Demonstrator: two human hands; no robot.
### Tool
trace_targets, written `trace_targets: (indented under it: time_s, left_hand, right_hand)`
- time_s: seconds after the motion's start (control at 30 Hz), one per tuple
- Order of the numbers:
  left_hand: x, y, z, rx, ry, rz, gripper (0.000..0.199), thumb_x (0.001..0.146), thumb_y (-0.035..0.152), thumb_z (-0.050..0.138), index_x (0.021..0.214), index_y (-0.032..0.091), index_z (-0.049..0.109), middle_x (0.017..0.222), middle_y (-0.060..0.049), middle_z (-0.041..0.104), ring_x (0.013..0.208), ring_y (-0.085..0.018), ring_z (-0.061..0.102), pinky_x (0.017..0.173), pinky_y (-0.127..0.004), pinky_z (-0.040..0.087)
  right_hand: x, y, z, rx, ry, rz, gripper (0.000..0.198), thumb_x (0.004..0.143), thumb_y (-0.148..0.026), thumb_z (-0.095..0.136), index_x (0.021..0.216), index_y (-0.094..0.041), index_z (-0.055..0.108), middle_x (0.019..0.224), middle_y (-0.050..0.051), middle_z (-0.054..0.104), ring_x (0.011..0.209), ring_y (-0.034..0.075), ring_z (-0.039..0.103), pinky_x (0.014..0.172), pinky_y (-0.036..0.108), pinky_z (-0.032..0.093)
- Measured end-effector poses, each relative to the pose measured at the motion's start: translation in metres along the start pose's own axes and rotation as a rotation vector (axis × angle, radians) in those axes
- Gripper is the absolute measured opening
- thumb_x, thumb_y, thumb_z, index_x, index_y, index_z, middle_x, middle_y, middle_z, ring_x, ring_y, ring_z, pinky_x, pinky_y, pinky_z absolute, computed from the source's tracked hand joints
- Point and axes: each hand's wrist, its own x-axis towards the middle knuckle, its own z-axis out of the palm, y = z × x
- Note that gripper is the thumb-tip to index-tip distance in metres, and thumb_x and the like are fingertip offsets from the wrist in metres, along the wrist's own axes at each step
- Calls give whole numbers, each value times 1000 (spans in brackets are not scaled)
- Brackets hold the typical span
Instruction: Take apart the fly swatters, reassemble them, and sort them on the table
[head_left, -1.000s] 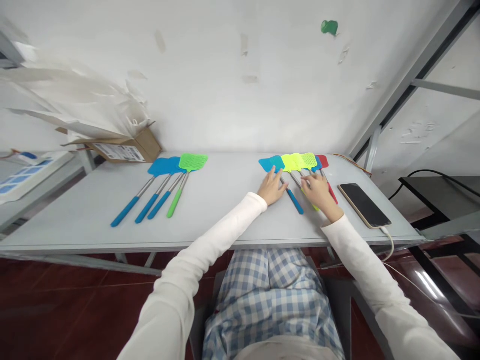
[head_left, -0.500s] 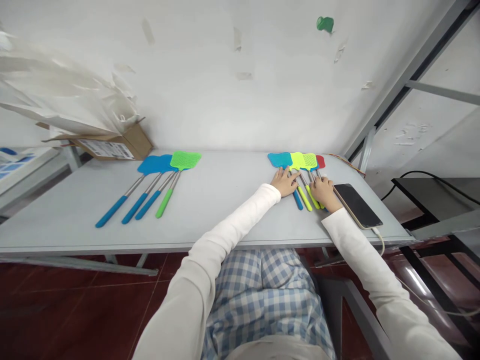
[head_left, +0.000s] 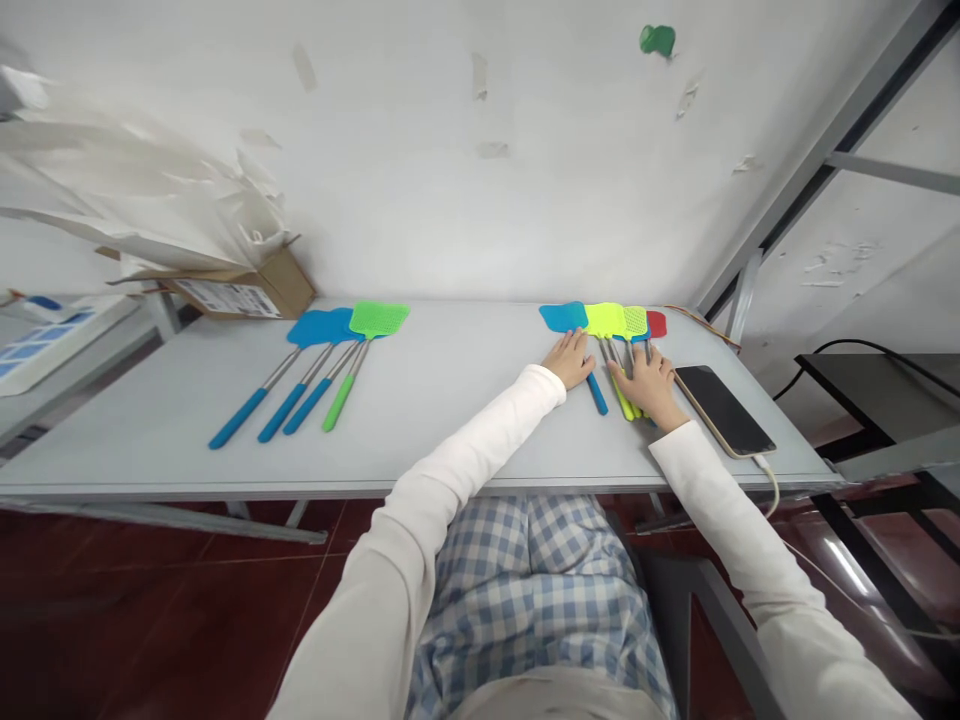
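Observation:
Several fly swatters lie fanned on the right of the table. My left hand is closed over the metal shaft of the leftmost one, a blue fly swatter, and its blue handle shows below the fingers. My right hand lies with fingers spread over the handles beside it, thumb by the handle of a yellow fly swatter. Partly overlapped are a paler yellow meshed swatter and a red swatter. Under my right hand, most handles are hidden.
Blue swatters and a green swatter lie fanned at the left of the grey table. A phone with a white cable lies right of my right hand. An open cardboard box stands at the back left against the wall.
My left fingers have drawn back from the yellow swatter onto the blue one. The yellow swatter's handle is now closer to its right-hand neighbours. My right hand's fingers have spread wider.

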Motion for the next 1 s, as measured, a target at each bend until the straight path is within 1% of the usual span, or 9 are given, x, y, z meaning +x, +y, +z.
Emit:
trace_targets:
  time_s: [0.17,0.3,0.4,0.5,0.6,0.7,0.8,0.9,1.0]
  left_hand:
    - [-4,-1,-11,20,75,59,59,96,38,27,150,11,28,161,-13,19,148,-26,19,121,-40,17]
    - [-42,-34,-56,118,253,-27,51,95,27,27,142,10,40,152,-18,36,141,-27,32,117,-42,24]
    - [-98,-84,-99,255,410,-378,49,89,15,29,134,6,45,144,-25,41,133,-34,40,108,-50,31]
    - [-158,-130,-127,362,492,-778,47,86,9,26,125,-5,47,135,-36,42,129,-42,39,99,-57,34]
    - [-199,-154,-133,430,488,-865,45,89,16,29,123,-7,47,127,-38,45,123,-44,43,93,-56,37]
    - [-211,-158,-130,475,418,-795,43,88,19,35,120,-6,49,121,-35,49,118,-43,46,93,-51,39]
    - [-202,-148,-128,425,326,-629,38,90,17,35,119,0,53,116,-28,53,114,-37,51,97,-46,40]
    - [-183,-126,-124,302,303,-371,37,97,22,32,125,11,53,117,-18,52,104,-28,59,92,-38,46]
    - [-160,-100,-118,279,289,-125,37,100,28,30,129,19,52,122,-13,50,94,-22,63,80,-32,50]
  right_hand:
    - [-5,-5,-4,33,20,-17,63,91,-52,42,139,-12,44,147,27,34,131,42,34,101,61,31]
    - [-7,-3,-13,88,104,-54,53,92,-48,40,132,-14,51,144,24,38,130,40,34,100,59,33]
    - [-10,-5,-21,151,167,-91,43,92,-38,39,123,-16,57,137,21,43,126,37,37,98,55,34]
    - [-12,-14,-29,216,225,-164,36,92,-31,36,114,-17,61,130,18,47,121,34,40,97,50,34]
    - [-18,-29,-36,271,285,-283,33,93,-28,35,107,-19,64,124,16,50,117,30,43,98,47,33]
    - [-27,-49,-44,329,302,-454,30,95,-24,36,102,-20,64,118,14,54,113,27,48,101,44,33]
    - [-36,-75,-48,453,194,-596,27,94,-21,38,98,-20,65,110,12,60,108,25,52,98,42,37]
    - [-39,-102,-41,662,-105,-639,23,92,-21,42,95,-20,65,96,9,65,92,22,57,89,39,45]
    - [-30,-127,-25,945,-435,-509,24,88,-31,52,107,-20,63,107,9,65,84,19,60,81,38,50]
